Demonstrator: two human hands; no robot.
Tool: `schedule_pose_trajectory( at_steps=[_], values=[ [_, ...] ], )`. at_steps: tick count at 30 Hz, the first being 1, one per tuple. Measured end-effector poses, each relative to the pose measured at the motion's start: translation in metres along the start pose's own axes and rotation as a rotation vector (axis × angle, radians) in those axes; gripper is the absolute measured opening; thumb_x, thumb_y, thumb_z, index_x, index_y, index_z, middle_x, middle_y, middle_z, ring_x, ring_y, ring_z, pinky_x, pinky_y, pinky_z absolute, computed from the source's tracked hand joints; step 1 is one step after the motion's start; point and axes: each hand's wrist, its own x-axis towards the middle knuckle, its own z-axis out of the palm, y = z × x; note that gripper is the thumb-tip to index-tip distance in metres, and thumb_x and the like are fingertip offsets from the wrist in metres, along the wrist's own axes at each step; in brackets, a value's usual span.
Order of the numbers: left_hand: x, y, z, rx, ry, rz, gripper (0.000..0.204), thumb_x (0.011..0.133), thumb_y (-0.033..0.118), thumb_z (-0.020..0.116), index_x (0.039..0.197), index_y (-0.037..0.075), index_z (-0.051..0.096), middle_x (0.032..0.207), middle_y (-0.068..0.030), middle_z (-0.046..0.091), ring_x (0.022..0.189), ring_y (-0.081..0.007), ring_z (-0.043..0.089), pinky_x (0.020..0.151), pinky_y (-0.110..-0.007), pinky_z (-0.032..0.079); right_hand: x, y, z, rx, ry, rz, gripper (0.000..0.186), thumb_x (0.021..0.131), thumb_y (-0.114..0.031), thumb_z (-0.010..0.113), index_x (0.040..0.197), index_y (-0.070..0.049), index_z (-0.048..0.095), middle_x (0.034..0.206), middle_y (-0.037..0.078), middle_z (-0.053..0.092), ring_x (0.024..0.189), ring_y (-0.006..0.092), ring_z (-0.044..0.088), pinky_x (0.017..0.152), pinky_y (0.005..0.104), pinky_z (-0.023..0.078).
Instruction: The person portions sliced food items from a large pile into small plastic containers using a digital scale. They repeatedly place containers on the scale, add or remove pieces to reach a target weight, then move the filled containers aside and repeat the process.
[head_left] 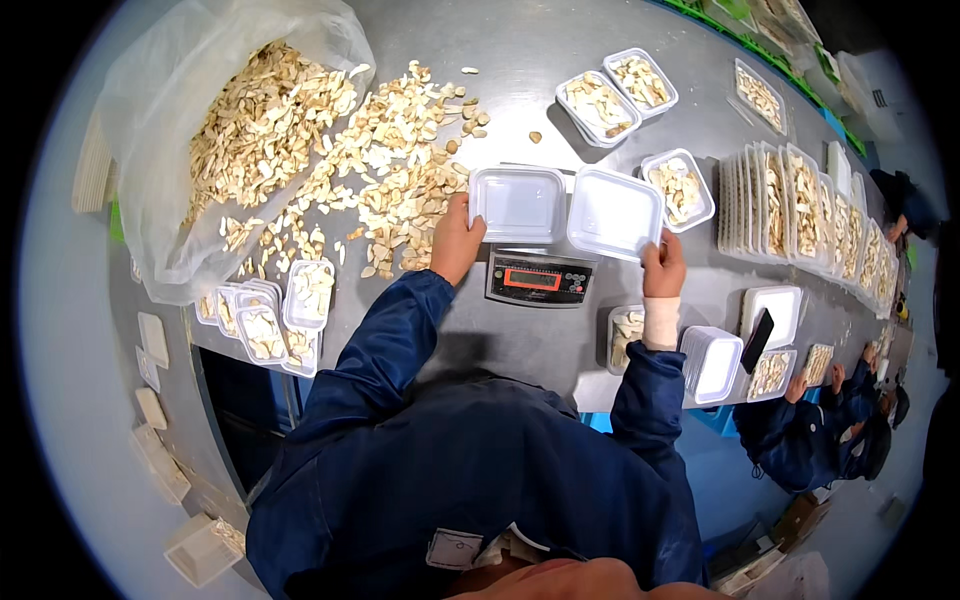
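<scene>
My left hand (457,242) is closed on the left edge of an empty white plastic tray (517,205). The fingers of my right hand (663,268) pinch the lower right corner of a second empty tray (615,213), tilted a little beside the first. Both trays are over the digital scale (540,277), hiding its top; whether either rests on it I cannot tell. Left of the trays spreads a loose heap of pale dried slices (415,190), perhaps mushroom. More slices (265,120) fill a big clear plastic bag (150,150) lying open.
Filled trays stand beyond the scale (600,105), right of it (678,190) and at the left table edge (262,330). A long row of filled trays (800,205) lines the right. Stacked empty trays (712,362) and a black object (758,340) lie near right. Co-workers (825,430) work farther right.
</scene>
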Motion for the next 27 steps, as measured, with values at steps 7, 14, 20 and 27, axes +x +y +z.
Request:
schedule_pose_trajectory(
  at_steps=[7, 14, 20, 27],
  values=[
    [-0.010, 0.007, 0.018, 0.120, -0.002, 0.095, 0.039, 0.078, 0.015, 0.049, 0.114, 0.002, 0.039, 0.075, -0.0240, 0.056, 0.072, -0.0397, 0.055, 0.064, -0.045, 0.042, -0.010, 0.002, 0.029, -0.157, -0.115, -0.033, 0.032, 0.077, -0.012, 0.052, 0.107, -0.002, 0.051, 0.057, 0.006, 0.048, 0.051, 0.0151, 0.046, 0.050, 0.0286, 0.039],
    [-0.015, 0.001, 0.020, 0.092, -0.043, 0.039, 0.041, 0.081, 0.019, 0.046, 0.116, 0.001, 0.036, 0.077, -0.0241, 0.057, 0.072, -0.0391, 0.055, 0.065, -0.045, 0.042, -0.008, -0.004, 0.042, -0.440, -0.199, -0.066, 0.041, 0.078, -0.025, 0.054, 0.114, -0.006, 0.046, 0.056, 0.009, 0.051, 0.051, 0.0262, 0.052, 0.050, 0.0369, 0.040],
    [-0.015, 0.007, 0.012, 0.061, -0.110, -0.022, 0.041, 0.084, 0.024, 0.046, 0.116, 0.000, 0.035, 0.075, -0.0235, 0.057, 0.071, -0.0388, 0.055, 0.064, -0.045, 0.042, -0.008, -0.021, 0.049, -0.579, -0.249, -0.035, 0.051, 0.078, -0.035, 0.053, 0.119, -0.007, 0.041, 0.062, 0.009, 0.054, 0.057, 0.0269, 0.055, 0.054, 0.0375, 0.042],
    [0.012, -0.008, -0.027, 0.119, -0.021, 0.035, 0.048, 0.084, 0.027, 0.047, 0.121, 0.000, 0.034, 0.071, -0.0192, 0.056, 0.068, -0.0359, 0.054, 0.062, -0.042, 0.042, -0.016, -0.025, 0.036, -0.467, -0.214, 0.020, 0.054, 0.082, -0.035, 0.053, 0.124, -0.004, 0.036, 0.065, 0.009, 0.057, 0.057, 0.0206, 0.056, 0.055, 0.0317, 0.043]
  ],
)
